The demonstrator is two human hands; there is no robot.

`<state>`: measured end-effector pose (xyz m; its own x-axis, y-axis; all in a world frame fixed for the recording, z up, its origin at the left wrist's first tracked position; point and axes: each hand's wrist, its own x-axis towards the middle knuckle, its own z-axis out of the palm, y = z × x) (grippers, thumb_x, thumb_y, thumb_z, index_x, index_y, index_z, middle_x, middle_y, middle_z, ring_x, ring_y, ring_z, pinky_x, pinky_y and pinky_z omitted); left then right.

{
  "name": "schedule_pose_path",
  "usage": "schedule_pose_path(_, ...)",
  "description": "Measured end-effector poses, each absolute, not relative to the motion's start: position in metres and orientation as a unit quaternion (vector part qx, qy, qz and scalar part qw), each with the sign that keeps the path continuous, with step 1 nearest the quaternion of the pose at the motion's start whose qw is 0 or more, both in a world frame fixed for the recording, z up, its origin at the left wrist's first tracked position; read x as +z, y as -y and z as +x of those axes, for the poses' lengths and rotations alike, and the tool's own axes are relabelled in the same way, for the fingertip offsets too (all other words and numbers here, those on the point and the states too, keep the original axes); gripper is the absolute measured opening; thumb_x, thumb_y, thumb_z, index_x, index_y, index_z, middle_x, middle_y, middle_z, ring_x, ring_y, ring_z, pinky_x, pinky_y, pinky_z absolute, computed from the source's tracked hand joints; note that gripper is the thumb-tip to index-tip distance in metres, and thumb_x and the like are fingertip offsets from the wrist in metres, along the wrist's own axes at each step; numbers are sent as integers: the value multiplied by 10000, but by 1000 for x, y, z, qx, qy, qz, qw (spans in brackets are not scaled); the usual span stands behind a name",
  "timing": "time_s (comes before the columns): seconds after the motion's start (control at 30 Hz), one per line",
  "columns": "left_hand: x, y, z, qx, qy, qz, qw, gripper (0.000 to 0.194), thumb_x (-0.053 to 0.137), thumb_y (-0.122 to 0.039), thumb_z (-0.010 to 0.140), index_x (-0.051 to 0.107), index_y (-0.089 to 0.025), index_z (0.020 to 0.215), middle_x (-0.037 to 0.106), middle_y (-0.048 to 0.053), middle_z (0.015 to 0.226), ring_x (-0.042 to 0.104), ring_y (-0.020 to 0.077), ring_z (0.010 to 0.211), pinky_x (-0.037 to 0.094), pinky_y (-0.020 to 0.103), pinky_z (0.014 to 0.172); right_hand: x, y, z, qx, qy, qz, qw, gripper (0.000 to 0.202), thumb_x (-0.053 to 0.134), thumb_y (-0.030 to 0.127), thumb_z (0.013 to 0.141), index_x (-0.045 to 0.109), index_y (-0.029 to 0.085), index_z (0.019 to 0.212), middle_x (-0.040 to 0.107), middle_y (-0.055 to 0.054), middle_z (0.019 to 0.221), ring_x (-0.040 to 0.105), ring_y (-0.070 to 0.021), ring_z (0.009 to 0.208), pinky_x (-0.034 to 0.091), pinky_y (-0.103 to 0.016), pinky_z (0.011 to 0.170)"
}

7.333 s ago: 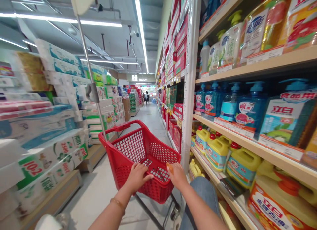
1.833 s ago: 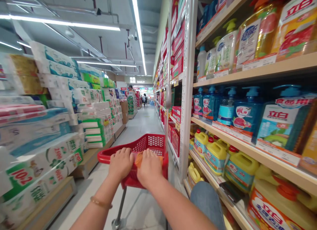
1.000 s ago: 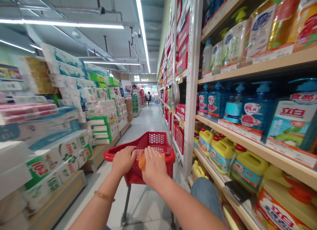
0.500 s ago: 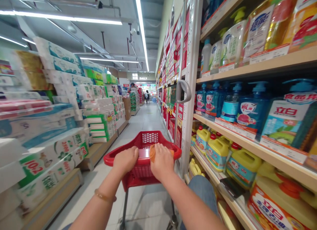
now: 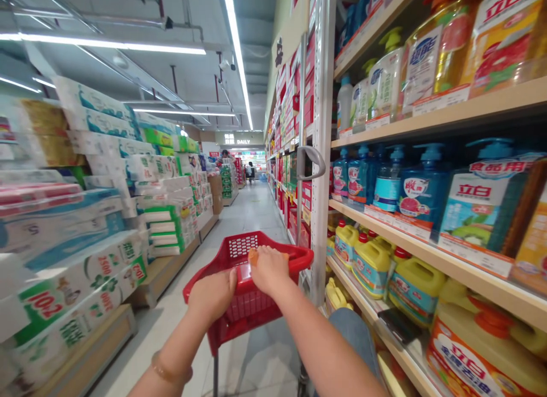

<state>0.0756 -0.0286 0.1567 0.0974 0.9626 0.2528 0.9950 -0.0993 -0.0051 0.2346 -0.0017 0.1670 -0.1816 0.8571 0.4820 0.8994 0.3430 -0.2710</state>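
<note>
A red shopping cart [image 5: 252, 314] stands in front of me, its basket slightly turned. My left hand [image 5: 212, 294] is wrapped round the left part of its handle, with a bracelet [image 5: 164, 369] on the wrist. My right hand [image 5: 269, 269] grips the handle nearer the middle, over an orange piece [image 5: 253, 256] that shows beside the fingers. The palms and the undersides of the fingers are hidden. The part of the basket that shows beyond the handle holds nothing that I can make out.
Shelves [image 5: 440, 229] of bottles and yellow jugs [image 5: 371, 266] line the right side, close to my bent knee [image 5: 348, 328]. A grey hooked handle [image 5: 311, 163] juts from the shelf end. Stacked paper packs [image 5: 106, 266] stand left. The aisle floor [image 5: 252, 206] runs ahead towards distant people.
The cart has turned, its left handle end coming lower and nearer and its right end rising slightly. My left hand has moved down with it. The shelves have shifted a little left in view.
</note>
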Motion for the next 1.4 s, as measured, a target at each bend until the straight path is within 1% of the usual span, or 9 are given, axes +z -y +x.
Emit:
schedule_pose_path(0.07, 157, 30, 71, -105, 637, -759, 82, 585, 161, -431, 962, 694, -197, 1019, 737, 135, 1038, 690, 275, 951, 485, 386, 787, 166, 5, 227, -36, 802, -518, 296, 383, 482, 346, 893, 608, 120, 1175, 651, -145, 1200, 571, -244, 1159, 399, -363, 985)
schedule_pose_path(0.2, 156, 31, 42, -117, 641, -754, 84, 593, 176, -424, 955, 717, -193, 879, 747, 135, 971, 680, 271, 968, 473, 380, 835, 164, -2, 251, -11, 788, -531, 311, 430, 384, 400, 957, 573, 165, 1264, 596, -109, 1313, 527, -214, 1233, 372, -356, 1030)
schedule_pose_path(0.33, 150, 32, 40, -144, 648, -740, 108, 587, 182, -396, 950, 697, -182, 765, 745, 139, 896, 681, 263, 901, 461, 368, 813, 165, -13, 262, -13, 733, -610, 301, 430, 359, 379, 965, 618, 127, 1199, 644, -146, 1225, 577, -236, 1170, 401, -367, 994)
schedule_pose_path(0.43, 146, 34, 56, -162, 636, -746, 108, 568, 194, -401, 948, 671, -191, 721, 741, 127, 835, 675, 258, 833, 449, 368, 781, 164, -9, 241, -40, 774, -558, 296, 390, 436, 365, 934, 627, 130, 1180, 651, -144, 1210, 557, -239, 1194, 380, -362, 1015)
schedule_pose_path(0.63, 142, 27, 45, -242, 537, -808, -21, 518, 233, -452, 934, 650, -233, 719, 729, 43, 809, 656, 196, 817, 463, 291, 762, 164, -5, 247, -14, 809, -508, 294, 401, 377, 413, 971, 601, 210, 1236, 639, -69, 1255, 538, -195, 1221, 371, -338, 1031)
schedule_pose_path(0.83, 115, 10, 55, -352, 596, -720, 56, 445, 223, -366, 896, 437, -239, 527, 593, 35, 585, 571, 167, 623, 428, 285, 622, 162, -19, 278, -38, 727, -605, 323, 427, 361, 363, 980, 600, 128, 1244, 603, -133, 1298, 517, -221, 1244, 325, -359, 1078)
schedule_pose_path(1.0, 114, 13, 68, -367, 596, -713, 50, 455, 248, -380, 904, 469, -232, 535, 604, 41, 597, 575, 173, 634, 444, 294, 637, 154, -1, 260, -32, 801, -496, 333, 429, 427, 382, 953, 567, 158, 1292, 590, -99, 1325, 478, -190, 1285, 290, -345, 1111)
schedule_pose_path(1.2, 117, -7, 37, -364, 496, -774, -146, 523, 230, -468, 928, 630, -218, 702, 706, 45, 804, 635, 198, 866, 488, 316, 869, 159, -17, 279, -25, 761, -561, 326, 418, 379, 371, 975, 590, 156, 1265, 601, -98, 1311, 508, -192, 1257, 311, -340, 1091)
schedule_pose_path(1.4, 90, -25, 51, -449, 519, -723, -77, 492, 198, -412, 934, 509, -229, 598, 630, 48, 680, 601, 192, 726, 501, 330, 758, 154, -12, 249, -53, 802, -501, 321, 379, 481, 369, 920, 622, 167, 1210, 643, -93, 1245, 546, -210, 1206, 318, -336, 1074)
